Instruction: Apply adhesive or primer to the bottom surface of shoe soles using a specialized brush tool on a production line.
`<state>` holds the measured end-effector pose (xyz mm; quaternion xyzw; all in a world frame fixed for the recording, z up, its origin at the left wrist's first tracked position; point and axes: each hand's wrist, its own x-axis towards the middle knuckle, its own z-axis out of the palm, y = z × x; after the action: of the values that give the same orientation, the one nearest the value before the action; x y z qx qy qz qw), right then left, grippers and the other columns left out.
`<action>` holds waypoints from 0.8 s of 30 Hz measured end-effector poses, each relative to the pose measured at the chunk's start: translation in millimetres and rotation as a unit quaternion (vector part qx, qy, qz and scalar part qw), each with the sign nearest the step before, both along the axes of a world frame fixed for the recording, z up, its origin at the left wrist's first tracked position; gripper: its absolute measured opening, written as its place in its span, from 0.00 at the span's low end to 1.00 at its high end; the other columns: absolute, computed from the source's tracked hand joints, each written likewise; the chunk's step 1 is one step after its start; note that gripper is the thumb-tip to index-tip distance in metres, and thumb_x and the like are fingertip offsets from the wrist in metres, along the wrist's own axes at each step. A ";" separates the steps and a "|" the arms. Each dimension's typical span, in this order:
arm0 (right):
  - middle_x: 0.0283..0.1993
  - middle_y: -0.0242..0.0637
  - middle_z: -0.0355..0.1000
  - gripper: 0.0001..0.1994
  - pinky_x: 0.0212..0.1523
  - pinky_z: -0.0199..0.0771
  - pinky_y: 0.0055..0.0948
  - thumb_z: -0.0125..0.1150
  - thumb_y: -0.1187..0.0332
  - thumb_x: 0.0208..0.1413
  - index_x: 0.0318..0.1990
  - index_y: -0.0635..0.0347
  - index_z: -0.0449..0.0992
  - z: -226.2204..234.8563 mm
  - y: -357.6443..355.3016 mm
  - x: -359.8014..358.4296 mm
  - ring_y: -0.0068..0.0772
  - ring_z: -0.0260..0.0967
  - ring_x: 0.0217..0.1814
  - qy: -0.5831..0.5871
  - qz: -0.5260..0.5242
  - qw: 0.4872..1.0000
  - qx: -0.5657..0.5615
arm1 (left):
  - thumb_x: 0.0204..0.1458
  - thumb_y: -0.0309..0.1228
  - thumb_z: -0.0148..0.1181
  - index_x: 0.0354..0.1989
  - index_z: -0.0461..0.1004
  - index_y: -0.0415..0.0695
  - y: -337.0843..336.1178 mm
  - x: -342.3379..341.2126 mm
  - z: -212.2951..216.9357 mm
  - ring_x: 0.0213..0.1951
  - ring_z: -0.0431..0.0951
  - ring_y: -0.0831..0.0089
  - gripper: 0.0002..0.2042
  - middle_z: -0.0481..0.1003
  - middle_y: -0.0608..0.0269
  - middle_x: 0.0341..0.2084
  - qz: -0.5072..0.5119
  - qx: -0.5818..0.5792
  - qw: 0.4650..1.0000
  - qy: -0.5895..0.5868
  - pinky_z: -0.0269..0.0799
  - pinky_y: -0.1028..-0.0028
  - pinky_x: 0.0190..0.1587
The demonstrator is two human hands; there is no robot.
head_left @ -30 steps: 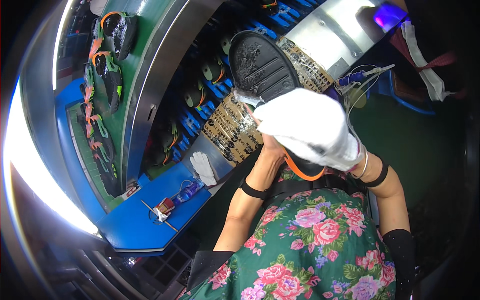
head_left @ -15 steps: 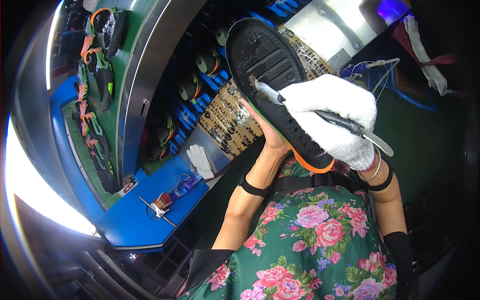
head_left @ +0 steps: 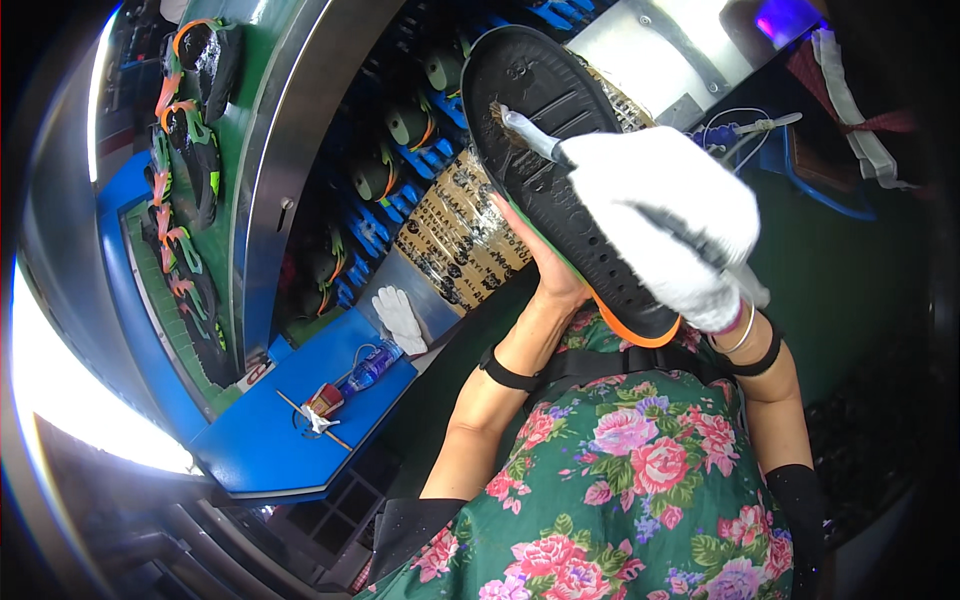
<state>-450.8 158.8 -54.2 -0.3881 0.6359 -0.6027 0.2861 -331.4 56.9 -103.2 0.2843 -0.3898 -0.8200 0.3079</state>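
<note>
A black shoe sole [head_left: 548, 190] with raised bars, small holes and an orange edge at its lower end is held up before my chest. Bare and partly hidden behind it, my left hand [head_left: 545, 258] grips the sole's left side from beneath. In a white knitted glove, my right hand [head_left: 668, 215] is closed around a brush [head_left: 530, 132] with a pale wrapped neck. The bristles touch the sole's upper part, where the surface looks wet and shiny. Most of the brush handle is covered by the glove.
At left, a green conveyor [head_left: 268, 50] carries several black, green and orange shoes [head_left: 195, 170]. A blue shelf [head_left: 265, 440] holds a bottle [head_left: 370, 368] and a small red container [head_left: 325, 400]. Nearby lies a white glove [head_left: 398, 318]. Patterned brown tape [head_left: 465, 245] covers a panel behind the sole.
The brush tip has moved up the sole toward its far end, with my right hand turning along. The sole has shifted slightly right; my left hand keeps its grip.
</note>
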 end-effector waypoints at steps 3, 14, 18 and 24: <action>0.55 0.43 0.82 0.21 0.63 0.76 0.43 0.67 0.73 0.57 0.59 0.62 0.80 7.2 1.1 6.6 0.46 0.80 0.57 0.136 0.025 0.988 -0.063 | 0.62 0.75 0.22 0.78 0.53 0.54 -5.4 18.4 -26.1 0.71 0.65 0.61 0.46 0.63 0.62 0.72 -0.063 -0.040 0.994 -0.075 0.58 0.58 0.75; 0.53 0.43 0.82 0.18 0.56 0.79 0.40 0.68 0.72 0.55 0.55 0.62 0.83 31.6 -22.4 -11.8 0.44 0.81 0.52 0.180 0.044 0.977 -0.107 | 0.62 0.75 0.23 0.78 0.53 0.53 -2.1 22.6 -43.6 0.70 0.66 0.61 0.47 0.64 0.61 0.71 -0.063 -0.013 0.995 -0.076 0.59 0.58 0.74; 0.59 0.44 0.79 0.18 0.58 0.78 0.37 0.65 0.71 0.57 0.56 0.62 0.82 8.6 -15.8 22.0 0.42 0.80 0.56 -0.076 0.043 0.993 -0.073 | 0.62 0.75 0.23 0.78 0.54 0.53 -2.3 20.5 -48.2 0.69 0.67 0.61 0.47 0.64 0.61 0.71 -0.065 -0.002 0.995 -0.073 0.60 0.58 0.74; 0.55 0.39 0.82 0.16 0.57 0.78 0.35 0.67 0.74 0.56 0.52 0.60 0.84 41.6 -28.7 -15.1 0.38 0.79 0.57 0.231 0.041 0.965 -0.115 | 0.62 0.76 0.23 0.77 0.54 0.53 -0.1 31.8 -54.6 0.69 0.67 0.61 0.47 0.65 0.61 0.71 -0.064 0.010 0.995 -0.078 0.61 0.58 0.74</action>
<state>-465.9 130.0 -12.7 -0.5731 0.5948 -0.5530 0.1094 -299.6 56.8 -157.8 0.3249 -0.4217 -0.8173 0.2205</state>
